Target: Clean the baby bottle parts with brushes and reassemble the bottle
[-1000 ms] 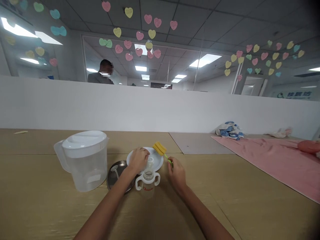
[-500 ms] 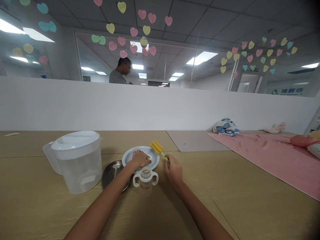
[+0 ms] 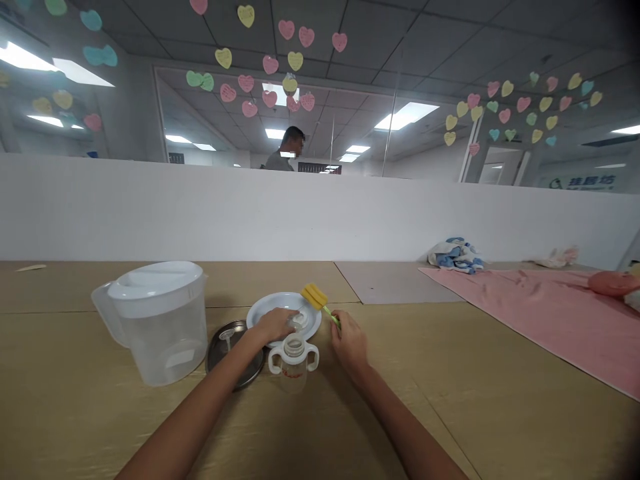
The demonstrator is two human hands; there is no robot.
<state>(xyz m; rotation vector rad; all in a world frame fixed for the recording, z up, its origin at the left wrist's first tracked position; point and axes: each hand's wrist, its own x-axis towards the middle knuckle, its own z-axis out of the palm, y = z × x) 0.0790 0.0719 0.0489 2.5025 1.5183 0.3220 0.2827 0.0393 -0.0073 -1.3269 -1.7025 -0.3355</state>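
My right hand (image 3: 349, 340) is closed around the green handle of a bottle brush (image 3: 315, 297), whose yellow sponge head points up and left over the rim of a white plate (image 3: 261, 307). Over that plate, my left hand (image 3: 277, 325) has its fingers closed at the side of a small clear-and-white bottle part (image 3: 299, 322); its exact shape is partly hidden. In front of the plate stands an uncapped clear baby bottle (image 3: 293, 370) with two white handles. A round metal dish (image 3: 220, 363) sits left of it, partly behind my left forearm, with a small clear piece (image 3: 227, 337) inside.
A large translucent pitcher (image 3: 165, 327) with a white lid stands at the left. A pink cloth (image 3: 520, 313) covers the table's right side, with a blue-and-white cloth bundle (image 3: 455, 255) behind it. Along the back runs a white wall (image 3: 310, 213); a person (image 3: 286, 152) shows behind the glass.
My left hand has shifted slightly left, and its fingers now sit at the side of the bottle part, exposing more of it. The brush stays put. The person behind the glass moved right.
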